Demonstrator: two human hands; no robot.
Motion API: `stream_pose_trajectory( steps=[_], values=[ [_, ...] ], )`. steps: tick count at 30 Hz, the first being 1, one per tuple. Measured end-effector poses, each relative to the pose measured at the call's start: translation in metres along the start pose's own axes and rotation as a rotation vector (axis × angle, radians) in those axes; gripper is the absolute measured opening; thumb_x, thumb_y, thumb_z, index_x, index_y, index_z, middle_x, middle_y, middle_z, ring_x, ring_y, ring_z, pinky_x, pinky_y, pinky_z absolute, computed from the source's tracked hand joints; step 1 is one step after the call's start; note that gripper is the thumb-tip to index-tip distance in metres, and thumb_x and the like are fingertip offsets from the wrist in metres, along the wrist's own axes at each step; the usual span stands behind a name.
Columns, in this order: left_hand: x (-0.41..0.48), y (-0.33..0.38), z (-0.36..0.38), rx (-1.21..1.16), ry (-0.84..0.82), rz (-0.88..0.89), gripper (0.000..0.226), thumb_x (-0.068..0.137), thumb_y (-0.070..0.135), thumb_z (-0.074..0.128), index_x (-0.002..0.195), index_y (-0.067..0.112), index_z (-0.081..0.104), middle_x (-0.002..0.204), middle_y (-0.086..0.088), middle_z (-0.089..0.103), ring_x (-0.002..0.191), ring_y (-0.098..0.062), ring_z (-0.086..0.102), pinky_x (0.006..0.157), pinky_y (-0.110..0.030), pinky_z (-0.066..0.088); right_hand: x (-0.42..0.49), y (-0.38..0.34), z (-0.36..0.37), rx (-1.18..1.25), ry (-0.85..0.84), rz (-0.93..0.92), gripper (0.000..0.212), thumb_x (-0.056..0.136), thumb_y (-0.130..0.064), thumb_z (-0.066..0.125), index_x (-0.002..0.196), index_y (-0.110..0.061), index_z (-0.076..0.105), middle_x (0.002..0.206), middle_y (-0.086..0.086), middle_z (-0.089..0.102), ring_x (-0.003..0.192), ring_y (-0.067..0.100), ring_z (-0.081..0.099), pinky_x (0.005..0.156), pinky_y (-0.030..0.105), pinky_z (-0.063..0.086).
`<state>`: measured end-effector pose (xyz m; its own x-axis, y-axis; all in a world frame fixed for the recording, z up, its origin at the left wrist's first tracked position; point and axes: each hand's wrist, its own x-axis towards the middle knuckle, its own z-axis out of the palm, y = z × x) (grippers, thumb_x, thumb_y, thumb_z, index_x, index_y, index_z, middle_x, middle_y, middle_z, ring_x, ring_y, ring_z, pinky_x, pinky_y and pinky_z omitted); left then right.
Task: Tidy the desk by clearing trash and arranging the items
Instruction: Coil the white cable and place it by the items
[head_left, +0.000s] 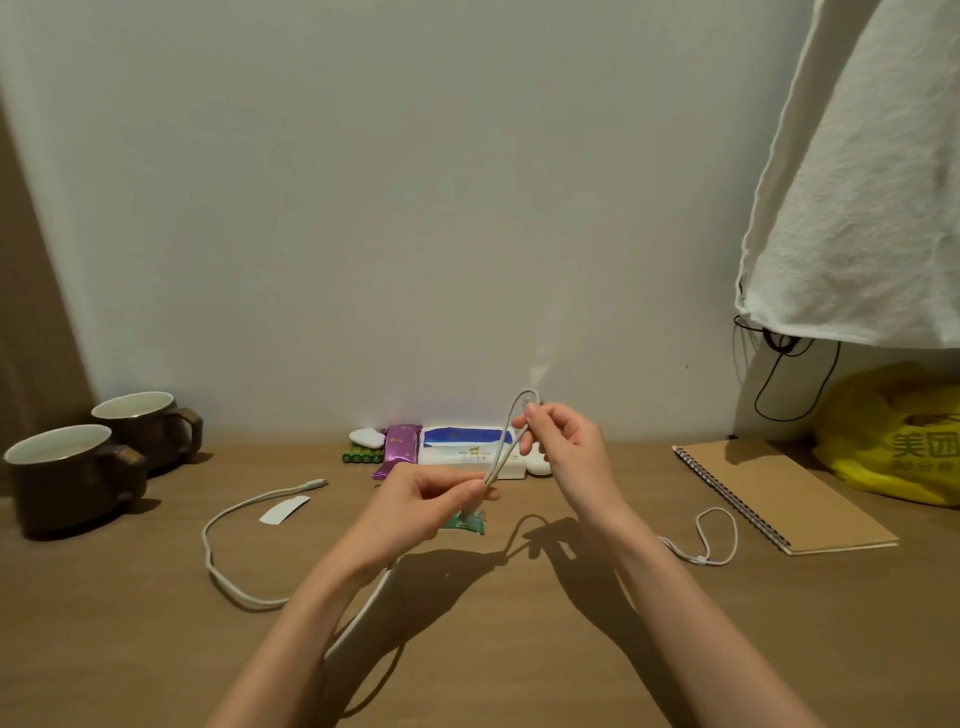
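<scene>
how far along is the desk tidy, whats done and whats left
Early to midway, judging by the layout. Looks done: two mugs sit together at the left, and the tissue pack and purple wrapper are lined up by the wall. In hand: the left hand and right hand are folding the white cable into a loop. Left: the paper slip, the green wrapper and the second cord still lie loose.

You are looking at a plain pale wall (389, 208) with nothing on it. Below it is a brown wooden desk (545, 649) that touches the wall. A brown curtain (26, 312) hangs on your far left. A white cloth (857, 208) hangs down at the top right. Light from behind you makes dark shadows on the desk.
</scene>
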<state>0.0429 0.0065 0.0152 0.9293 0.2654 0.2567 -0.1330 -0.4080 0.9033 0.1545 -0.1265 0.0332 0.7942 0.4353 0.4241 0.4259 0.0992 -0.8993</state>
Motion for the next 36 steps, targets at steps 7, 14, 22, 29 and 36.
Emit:
stream_pose_trajectory(
  steps=[7, 14, 22, 29, 36],
  values=[
    [0.001, -0.007, 0.014, -0.004, -0.036, 0.023, 0.024, 0.094, 0.022, 0.053, 0.111, 0.017, 0.070, 0.075, 0.003, 0.068, 0.054, 0.005, 0.048, 0.050, -0.008, 0.038, 0.000, 0.016, -0.005, 0.035, -0.005, 0.080, 0.028, 0.098, -0.025, 0.050, 0.087, -0.006, 0.068, 0.060, -0.009, 0.061, 0.064, 0.003, 0.056, 0.064, 0.018, 0.042],
    [0.001, -0.013, 0.021, 0.004, 0.016, 0.031, 0.017, 0.088, 0.027, 0.061, 0.099, 0.027, 0.073, 0.073, 0.007, 0.072, 0.063, 0.001, 0.053, 0.057, -0.012, 0.042, -0.007, 0.018, -0.008, 0.061, 0.053, 0.190, 0.023, 0.092, -0.030, 0.058, 0.094, -0.008, 0.067, 0.064, -0.009, 0.064, 0.061, 0.000, 0.052, 0.059, 0.016, 0.042],
    [-0.003, -0.009, 0.013, -0.188, -0.087, -0.111, 0.020, 0.091, 0.028, 0.056, 0.095, 0.021, 0.074, 0.063, 0.013, 0.063, 0.051, 0.000, 0.042, 0.046, -0.013, 0.031, -0.012, 0.013, -0.012, 0.053, -0.322, 0.266, 0.033, 0.077, -0.053, 0.059, 0.099, -0.033, 0.076, 0.071, -0.022, 0.060, 0.076, 0.006, 0.045, 0.073, 0.025, 0.034],
    [-0.004, -0.005, 0.015, -0.194, -0.271, -0.115, 0.023, 0.092, 0.033, 0.053, 0.103, 0.027, 0.072, 0.086, 0.000, 0.063, 0.055, -0.002, 0.044, 0.048, -0.012, 0.035, -0.012, 0.019, -0.012, 0.291, -0.267, 0.302, 0.027, 0.070, -0.039, 0.069, 0.080, -0.015, 0.076, 0.075, -0.001, 0.069, 0.083, 0.019, 0.057, 0.086, 0.033, 0.048],
    [-0.003, -0.007, 0.015, -0.084, -0.404, -0.138, 0.032, 0.096, 0.024, 0.049, 0.127, 0.022, 0.053, 0.078, 0.007, 0.064, 0.054, -0.002, 0.048, 0.054, -0.013, 0.042, -0.006, 0.019, -0.016, 0.552, -0.048, 0.257, 0.018, 0.088, -0.021, 0.058, 0.093, -0.007, 0.069, 0.062, -0.001, 0.053, 0.053, 0.007, 0.053, 0.061, 0.021, 0.056]
  ],
)
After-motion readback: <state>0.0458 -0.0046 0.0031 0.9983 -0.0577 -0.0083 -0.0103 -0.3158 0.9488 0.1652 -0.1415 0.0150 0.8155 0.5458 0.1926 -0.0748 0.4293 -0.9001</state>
